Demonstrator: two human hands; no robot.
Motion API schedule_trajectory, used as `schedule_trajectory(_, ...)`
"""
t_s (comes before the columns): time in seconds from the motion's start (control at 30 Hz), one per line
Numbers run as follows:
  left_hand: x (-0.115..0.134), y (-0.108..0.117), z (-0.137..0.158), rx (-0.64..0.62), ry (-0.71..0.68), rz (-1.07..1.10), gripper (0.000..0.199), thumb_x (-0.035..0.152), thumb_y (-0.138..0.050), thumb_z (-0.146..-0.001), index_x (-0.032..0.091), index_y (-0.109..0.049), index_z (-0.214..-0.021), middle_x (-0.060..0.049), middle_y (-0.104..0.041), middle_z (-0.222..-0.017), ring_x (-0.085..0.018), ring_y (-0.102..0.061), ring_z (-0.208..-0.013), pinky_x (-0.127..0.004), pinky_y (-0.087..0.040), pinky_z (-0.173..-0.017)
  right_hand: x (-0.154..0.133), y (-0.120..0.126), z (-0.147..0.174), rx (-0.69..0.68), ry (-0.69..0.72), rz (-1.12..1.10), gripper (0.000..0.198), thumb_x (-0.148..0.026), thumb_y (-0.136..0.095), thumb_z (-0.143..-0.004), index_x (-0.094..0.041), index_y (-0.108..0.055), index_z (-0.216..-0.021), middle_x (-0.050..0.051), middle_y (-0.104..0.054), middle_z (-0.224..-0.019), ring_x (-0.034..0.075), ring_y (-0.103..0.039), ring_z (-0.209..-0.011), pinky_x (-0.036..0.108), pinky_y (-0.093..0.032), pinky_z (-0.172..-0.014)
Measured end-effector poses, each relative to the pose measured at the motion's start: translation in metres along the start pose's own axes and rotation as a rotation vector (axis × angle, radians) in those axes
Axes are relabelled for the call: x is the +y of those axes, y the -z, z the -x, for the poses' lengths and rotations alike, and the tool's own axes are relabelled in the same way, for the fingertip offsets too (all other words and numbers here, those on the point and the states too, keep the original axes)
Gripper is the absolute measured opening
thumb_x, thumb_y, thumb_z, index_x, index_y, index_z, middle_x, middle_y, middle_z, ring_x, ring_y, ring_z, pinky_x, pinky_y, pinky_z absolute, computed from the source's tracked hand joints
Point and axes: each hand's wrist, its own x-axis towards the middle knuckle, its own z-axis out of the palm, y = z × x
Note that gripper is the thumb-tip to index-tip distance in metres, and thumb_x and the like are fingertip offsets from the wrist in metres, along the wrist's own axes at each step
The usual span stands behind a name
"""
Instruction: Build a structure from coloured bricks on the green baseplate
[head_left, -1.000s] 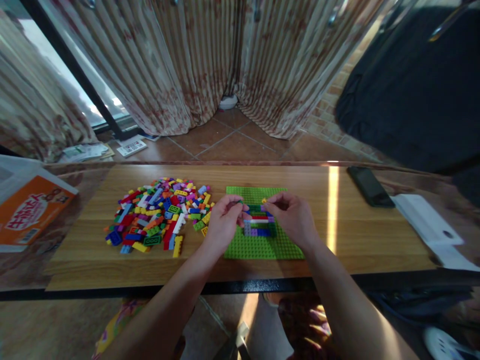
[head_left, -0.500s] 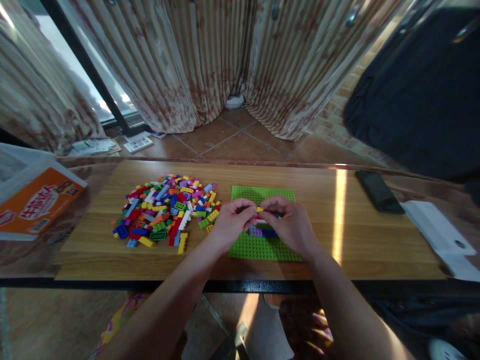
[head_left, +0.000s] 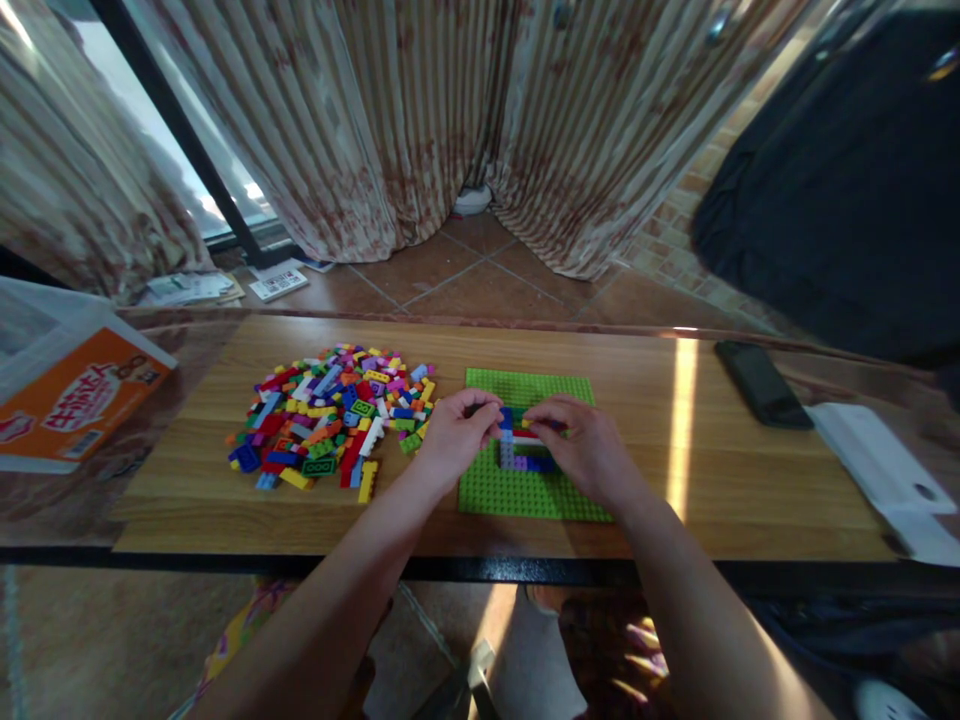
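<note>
A green studded baseplate [head_left: 491, 496] lies between my two hands, bearing a low outline of blue, grey-blue, purple, red and white bricks [head_left: 517, 462]. My left hand [head_left: 459, 432] is over the plate's left side, thumb and forefinger pinched together beside a blue brick at the outline's upper left corner; whether anything is between them is hidden. Over the right side, my right hand [head_left: 589, 445] pinches a small yellow brick [head_left: 526, 424], mostly covered by the fingertips. This hand also hides the right part of the outline.
A heap of loose coloured bricks [head_left: 322, 415] spreads left of the baseplate on the wooden board [head_left: 420, 537]. At the far left stands a clear tub with an orange label [head_left: 94, 392]. A black phone [head_left: 763, 384] and a white flat item [head_left: 877, 465] lie at the right.
My hands have moved apart from where they met at the small yellow brick. The yellow brick is now at the right fingertips, and more of the brick outline shows between the hands.
</note>
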Motion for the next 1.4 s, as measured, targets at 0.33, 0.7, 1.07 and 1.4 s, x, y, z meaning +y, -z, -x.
schedule_trajectory(0.33, 0.0, 0.002, -0.002, 0.016, 0.0, -0.024, 0.007, 0.017, -0.06, -0.077, 0.013, -0.064, -0.077, 0.001, -0.06, -0.062, -0.006, -0.049, -0.048, -0.017, -0.031, -0.043, 0.0, -0.008, -0.005, -0.014, -0.016, -0.015, 0.016, -0.012, -0.059, -0.081, -0.022, -0.072, -0.081, 0.002, -0.069, -0.083, 0.016, -0.063, -0.079, 0.029, -0.046, -0.075)
schedule_trajectory(0.7, -0.003, 0.002, -0.003, 0.004, -0.022, -0.054, 0.006, 0.017, -0.06, -0.076, 0.014, -0.065, -0.074, 0.002, -0.058, -0.056, -0.007, -0.049, -0.046, -0.018, -0.032, -0.043, 0.005, -0.01, -0.016, -0.042, -0.126, -0.093, 0.009, -0.017, -0.065, -0.073, -0.022, -0.072, -0.07, 0.001, -0.07, -0.075, 0.016, -0.063, -0.071, 0.029, -0.047, -0.068)
schedule_trajectory(1.07, -0.004, 0.003, -0.004, -0.007, -0.006, -0.1, 0.006, 0.016, -0.059, -0.078, 0.014, -0.065, -0.077, 0.002, -0.057, -0.052, -0.007, -0.047, -0.043, -0.017, -0.031, -0.042, 0.007, -0.009, -0.015, 0.001, -0.19, -0.125, 0.007, -0.022, -0.064, -0.075, -0.021, -0.071, -0.076, 0.001, -0.072, -0.077, 0.016, -0.064, -0.071, 0.03, -0.049, -0.07)
schedule_trajectory(1.4, -0.001, 0.002, -0.003, 0.056, 0.028, 0.034, 0.016, 0.022, -0.054, -0.087, 0.013, -0.062, -0.076, -0.001, -0.063, -0.069, -0.007, -0.057, -0.052, -0.017, -0.038, -0.046, 0.01, -0.014, -0.016, 0.088, -0.265, 0.001, 0.017, -0.033, -0.074, -0.07, -0.019, -0.069, -0.079, 0.003, -0.069, -0.076, 0.017, -0.061, -0.068, 0.032, -0.048, -0.065)
